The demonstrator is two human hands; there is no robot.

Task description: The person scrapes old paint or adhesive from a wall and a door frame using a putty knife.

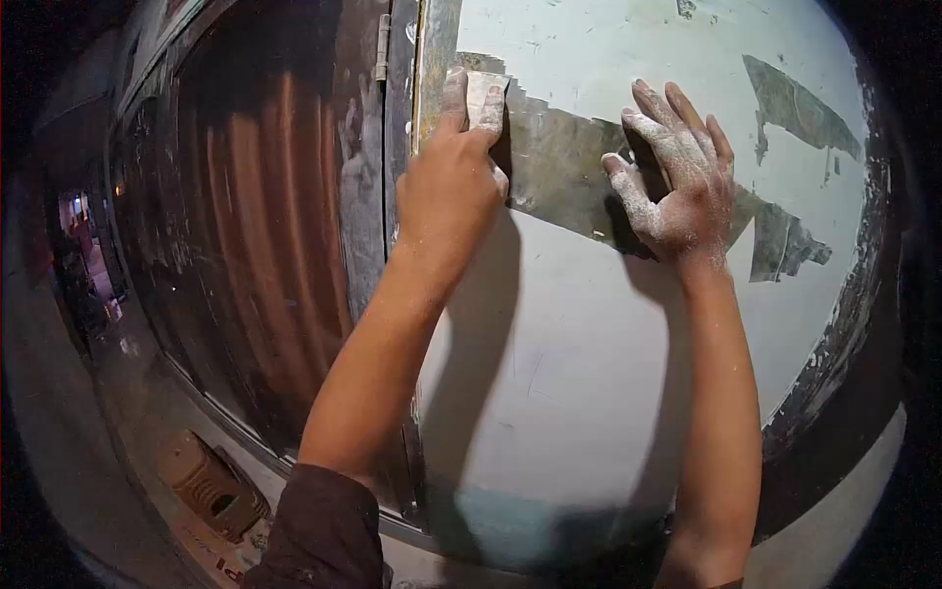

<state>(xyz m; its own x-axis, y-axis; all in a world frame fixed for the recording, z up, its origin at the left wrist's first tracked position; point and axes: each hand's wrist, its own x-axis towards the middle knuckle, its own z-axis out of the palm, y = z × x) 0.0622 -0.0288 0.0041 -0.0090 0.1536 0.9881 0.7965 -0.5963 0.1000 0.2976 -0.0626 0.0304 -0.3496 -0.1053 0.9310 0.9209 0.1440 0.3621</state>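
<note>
My left hand (453, 177) is raised to the upper left edge of a pale painted panel (589, 344), its fingers pressing a small dust-whitened pad (485, 90) to the surface. The pad's exact kind does not show. Farther right, my right hand (677, 177) rests with spread fingers on the panel, white dust coating its fingers and back. Between the hands runs a bare grey-brown patch (559, 162) with ragged edges, where the pale coat is absent. Smaller bare patches (800, 113) lie to the right.
A dark frame with a hinge (383, 47) borders the panel on the left. Beyond it is a dark glazed door (245, 216) with a brownish curtain behind or reflected in it. A brown plastic stool (211, 486) lies on the floor at lower left.
</note>
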